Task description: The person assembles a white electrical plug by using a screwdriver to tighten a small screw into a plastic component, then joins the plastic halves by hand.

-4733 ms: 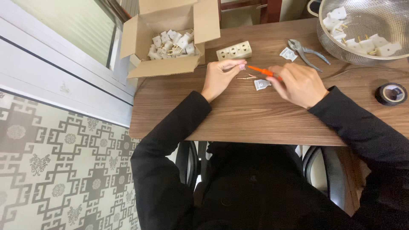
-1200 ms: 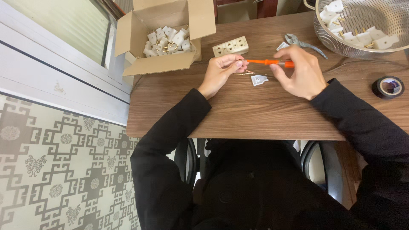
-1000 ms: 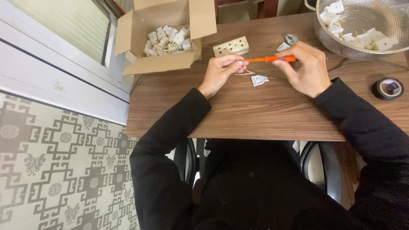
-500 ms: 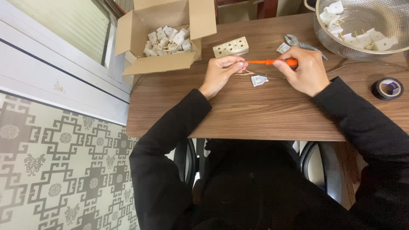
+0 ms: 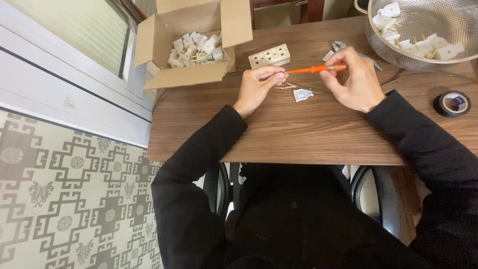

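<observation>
A person in black sleeves sits at a brown wooden table (image 5: pixel 308 134), which fills most of the view. At the far right stands a big metal colander (image 5: pixel 423 50) with white plug parts (image 5: pixel 428 45) inside it. At the far left is an open cardboard box (image 5: pixel 191 74), also full of small white plugs (image 5: pixel 196 50). Between the box and the colander, a cream socket strip (image 5: pixel 269 55) lies on the wood.

The right hand (image 5: pixel 353 82) is closed around the orange screwdriver (image 5: pixel 313 69), which it holds almost level; the tip points left toward the other hand. The left hand (image 5: pixel 259 87) is closed too, with the fingertips pinching a small piece with thin metal prongs (image 5: pixel 282 79). The piece is too small to see clearly. Both hands are above the middle of the table, near its far side.

A roll of black tape (image 5: pixel 452 103) lies on the right, near the edge. Grey pliers (image 5: pixel 341 47) are partly hidden behind the right hand. Just beside the hands, on the near side, lies a small white plug cover (image 5: pixel 301 94).
</observation>
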